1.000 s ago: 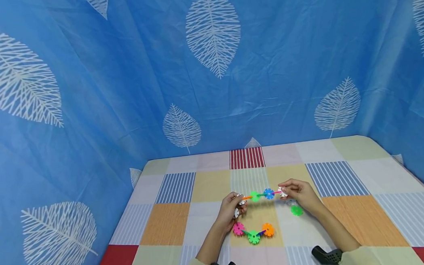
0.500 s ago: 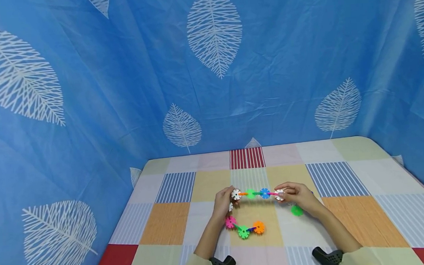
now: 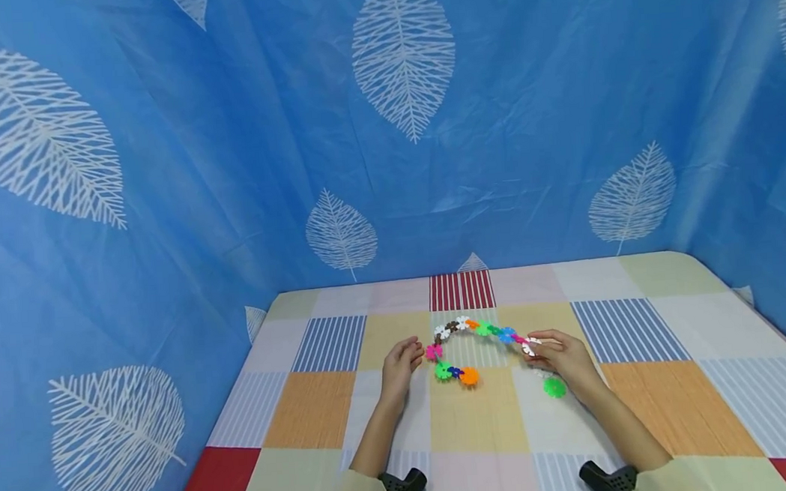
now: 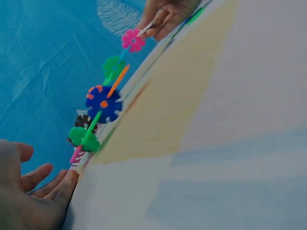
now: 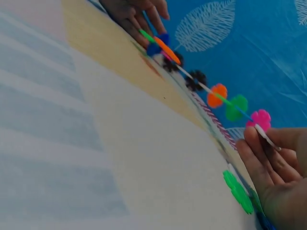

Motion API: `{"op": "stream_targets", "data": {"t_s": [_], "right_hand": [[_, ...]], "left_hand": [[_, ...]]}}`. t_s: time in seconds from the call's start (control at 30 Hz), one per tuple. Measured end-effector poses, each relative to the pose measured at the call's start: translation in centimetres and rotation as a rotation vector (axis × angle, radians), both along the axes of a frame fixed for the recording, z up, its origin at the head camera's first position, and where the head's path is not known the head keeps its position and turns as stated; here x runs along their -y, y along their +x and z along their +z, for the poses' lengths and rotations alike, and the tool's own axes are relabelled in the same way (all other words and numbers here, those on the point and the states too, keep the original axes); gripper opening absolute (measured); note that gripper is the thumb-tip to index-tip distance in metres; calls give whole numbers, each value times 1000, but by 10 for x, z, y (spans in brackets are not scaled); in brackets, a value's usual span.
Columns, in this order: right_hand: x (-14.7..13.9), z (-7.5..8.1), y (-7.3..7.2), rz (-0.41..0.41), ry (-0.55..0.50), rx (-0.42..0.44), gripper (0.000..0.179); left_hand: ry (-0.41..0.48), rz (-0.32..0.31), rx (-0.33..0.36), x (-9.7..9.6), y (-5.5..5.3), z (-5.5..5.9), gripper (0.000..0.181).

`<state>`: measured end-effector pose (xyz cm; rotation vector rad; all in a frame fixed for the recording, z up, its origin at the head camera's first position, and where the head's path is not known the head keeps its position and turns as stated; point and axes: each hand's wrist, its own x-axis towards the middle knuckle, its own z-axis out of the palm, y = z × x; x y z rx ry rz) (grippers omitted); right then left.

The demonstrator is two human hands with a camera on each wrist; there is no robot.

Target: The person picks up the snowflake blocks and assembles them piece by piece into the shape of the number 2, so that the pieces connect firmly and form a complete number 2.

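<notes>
A curved chain of flower-shaped snap-together plastic discs, with a green disc (image 3: 484, 329) among its several colours, arches between the two hands. Thumb and fingers of my right hand (image 3: 567, 359) pinch the white disc (image 5: 267, 137) at its right end. My left hand (image 3: 400, 369) holds nothing; its fingers are loosely extended, the tips close beside the pink disc (image 3: 434, 352) on the chain's left side. From there the chain bends back toward the middle and ends in an orange disc (image 3: 469, 377). In the left wrist view, the left fingers (image 4: 53, 189) lie just below the nearest pieces.
A bright green disc (image 3: 554, 387) lies on the table just below the right hand, with further pieces partly hidden behind that hand. The table wears a patchwork cloth (image 3: 477, 413). Blue leaf-print curtain (image 3: 520, 117) hangs behind and at both sides.
My left hand has let go of the white discs and drawn left. The chain's left part has shifted away toward the back of the table. My right hand keeps its pinch on the end disc.
</notes>
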<state>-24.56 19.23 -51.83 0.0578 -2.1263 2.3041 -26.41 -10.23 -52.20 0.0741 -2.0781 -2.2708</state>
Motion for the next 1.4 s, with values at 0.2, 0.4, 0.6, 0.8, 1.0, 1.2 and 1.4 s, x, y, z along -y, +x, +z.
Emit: {"op": "stream_targets", "data": {"t_s": [0.2, 0.4, 0.6, 0.8, 1.0, 1.2, 1.4], "right_hand": [[11, 0, 15, -75, 7, 78, 38], [37, 1, 40, -43, -1, 94, 26], [67, 1, 66, 134, -37, 113, 30], [86, 1, 80, 356, -56, 134, 42], [85, 2, 78, 458, 9, 95, 38], [63, 9, 64, 265, 365, -98, 19], [24, 12, 42, -148, 892, -376, 17]], "left_hand": [[-39, -38, 5, -2, 5, -3, 34], [-65, -128, -26, -7, 9, -3, 38], [-154, -129, -50, -8, 8, -4, 38], [-421, -82, -81, -8, 10, -3, 35], [-520, -42, -138, -4, 14, -3, 29], [-435, -36, -184, 3, 20, -2, 20], [-312, -310, -60, 13, 32, 2, 19]]}}
